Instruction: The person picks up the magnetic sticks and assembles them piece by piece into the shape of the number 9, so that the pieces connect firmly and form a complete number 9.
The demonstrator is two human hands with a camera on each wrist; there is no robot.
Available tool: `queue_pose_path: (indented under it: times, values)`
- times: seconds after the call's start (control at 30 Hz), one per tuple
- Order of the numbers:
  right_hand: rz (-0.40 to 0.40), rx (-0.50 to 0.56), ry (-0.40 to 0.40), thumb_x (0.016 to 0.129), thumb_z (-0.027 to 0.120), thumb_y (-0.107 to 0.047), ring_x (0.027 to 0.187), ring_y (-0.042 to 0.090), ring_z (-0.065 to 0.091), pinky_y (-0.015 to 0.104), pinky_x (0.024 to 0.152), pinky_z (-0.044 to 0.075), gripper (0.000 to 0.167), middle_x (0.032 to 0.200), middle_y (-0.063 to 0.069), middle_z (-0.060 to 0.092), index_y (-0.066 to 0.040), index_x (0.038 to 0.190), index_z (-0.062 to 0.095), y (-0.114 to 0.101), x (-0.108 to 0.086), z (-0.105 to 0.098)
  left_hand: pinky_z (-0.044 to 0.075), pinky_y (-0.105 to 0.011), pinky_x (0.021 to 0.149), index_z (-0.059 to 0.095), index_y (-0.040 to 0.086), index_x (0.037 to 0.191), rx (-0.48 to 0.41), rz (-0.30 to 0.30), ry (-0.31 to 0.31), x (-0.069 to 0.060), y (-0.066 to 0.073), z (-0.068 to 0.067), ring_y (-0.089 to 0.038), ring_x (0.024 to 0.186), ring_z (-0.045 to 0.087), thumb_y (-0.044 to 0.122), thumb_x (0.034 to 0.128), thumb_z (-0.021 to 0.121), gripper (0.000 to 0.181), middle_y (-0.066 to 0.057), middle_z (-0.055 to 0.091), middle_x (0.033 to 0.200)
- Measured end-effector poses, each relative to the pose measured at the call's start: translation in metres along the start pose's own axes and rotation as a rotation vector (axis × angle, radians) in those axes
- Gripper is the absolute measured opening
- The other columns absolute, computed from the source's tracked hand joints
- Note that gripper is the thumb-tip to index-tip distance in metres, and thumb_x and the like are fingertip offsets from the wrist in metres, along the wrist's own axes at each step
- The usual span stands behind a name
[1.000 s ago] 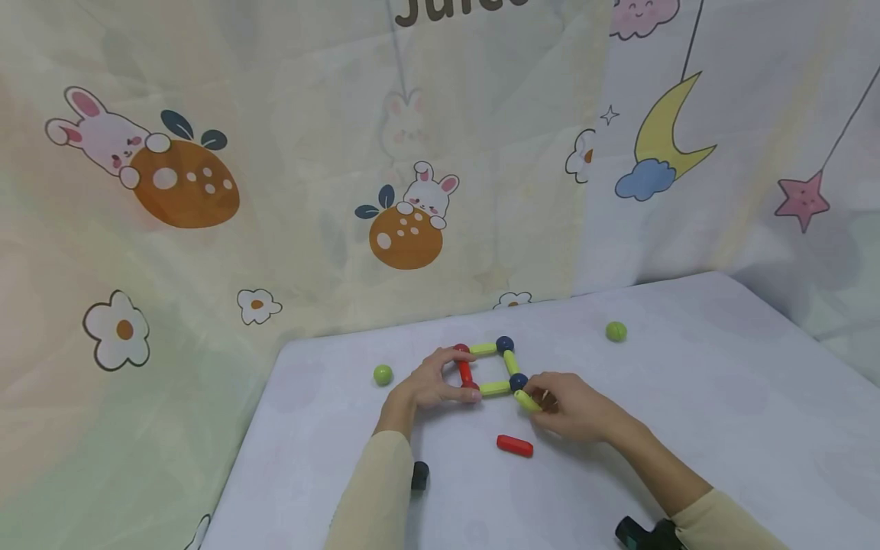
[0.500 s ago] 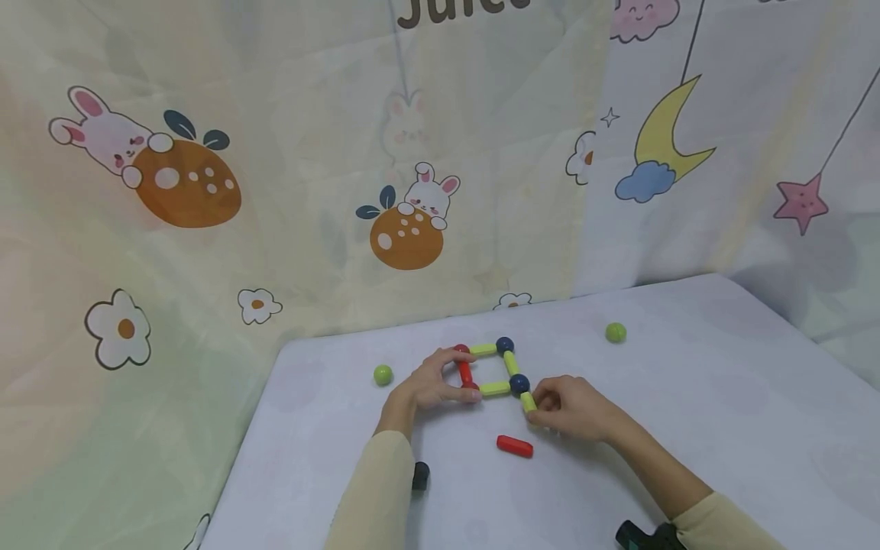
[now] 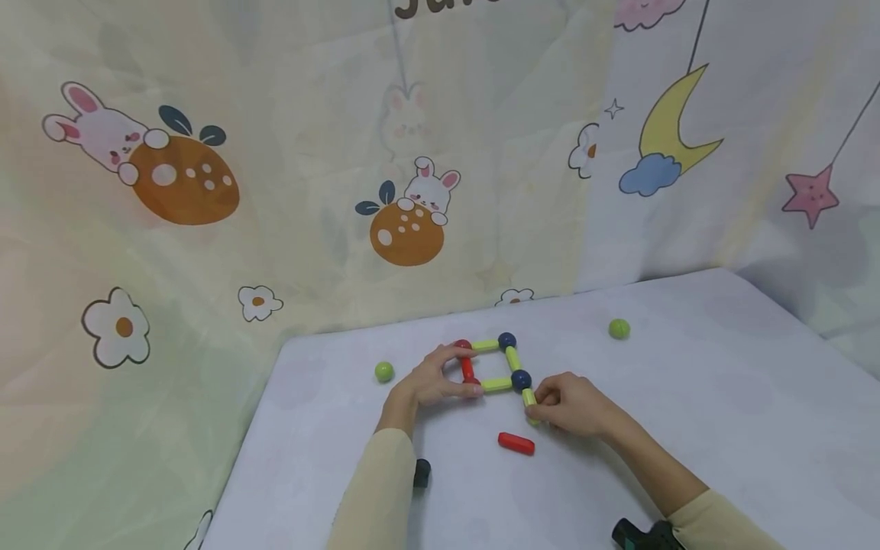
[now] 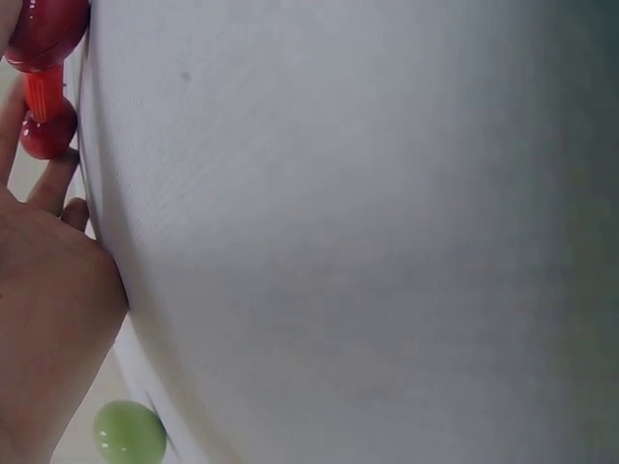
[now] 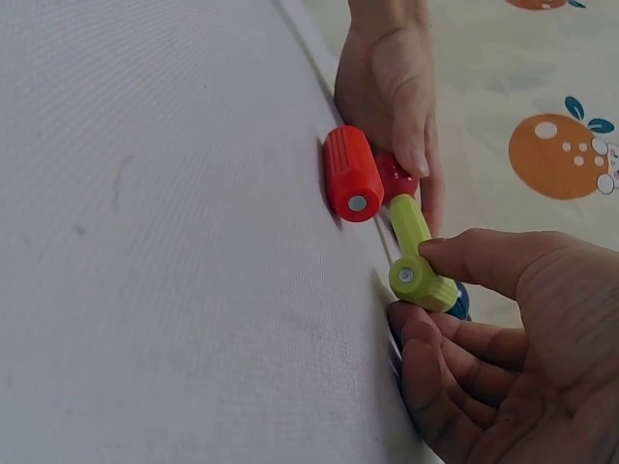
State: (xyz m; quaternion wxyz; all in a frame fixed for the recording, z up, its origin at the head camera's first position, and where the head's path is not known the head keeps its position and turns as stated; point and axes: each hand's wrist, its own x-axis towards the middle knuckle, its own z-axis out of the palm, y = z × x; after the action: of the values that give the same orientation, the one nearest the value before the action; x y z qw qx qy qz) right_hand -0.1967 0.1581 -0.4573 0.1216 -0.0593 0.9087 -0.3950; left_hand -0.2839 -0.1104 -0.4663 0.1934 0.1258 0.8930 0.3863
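Observation:
A square of magnetic rods and balls lies on the white table, with yellow-green rods [image 3: 498, 384], two blue balls [image 3: 521, 380] on its right and a red rod [image 3: 467, 367] between two red balls on its left. My left hand [image 3: 428, 380] holds that left side, thumb at the near red ball and a finger at the far one [image 4: 48, 133]. My right hand [image 3: 574, 405] pinches another yellow-green rod [image 5: 421, 282] between thumb and fingers. This rod stretches toward me from the near blue ball and appears to touch it.
A loose red rod [image 3: 516, 443] lies on the table in front of the square. One green ball [image 3: 384, 372] sits left of my left hand, another [image 3: 619, 329] at the back right. A patterned cloth [image 3: 309, 229] hangs behind the table.
My right hand has swung the pinched yellow-green rod from a slant to nearly in line with the square's right side, its end at the near blue ball. The left hand stays in place.

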Motion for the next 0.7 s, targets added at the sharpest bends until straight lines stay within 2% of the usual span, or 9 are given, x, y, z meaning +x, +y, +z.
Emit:
queue_pose_path:
  times: [0.3,0.7]
  values:
    - [0.027,0.000,0.043,0.089,0.078,-0.025,0.065,0.015,0.059,0.029,0.061,0.049,0.022,0.075,-0.001,0.065,-0.007,0.100,0.073,0.0023,0.0034,0.0016,0.031,-0.071,0.113,0.053,0.047,0.146,0.019,-0.027,0.011,0.0013,0.0013,0.0011,-0.032,0.157,0.017,0.053,0.0800,0.083,0.072,-0.003,0.025,0.169]
    - [0.043,-0.002,0.068,0.090,0.079,-0.026,0.065,0.016,0.058,0.029,0.061,0.049,0.022,0.073,0.000,0.065,-0.007,0.099,0.073,0.0007,0.0089,0.0019,0.031,-0.069,0.113,0.050,0.045,0.148,0.066,-0.012,0.026,0.0021,0.0008,0.0014,-0.032,0.156,0.022,0.057,0.0825,0.079,0.072,-0.003,0.030,0.167]
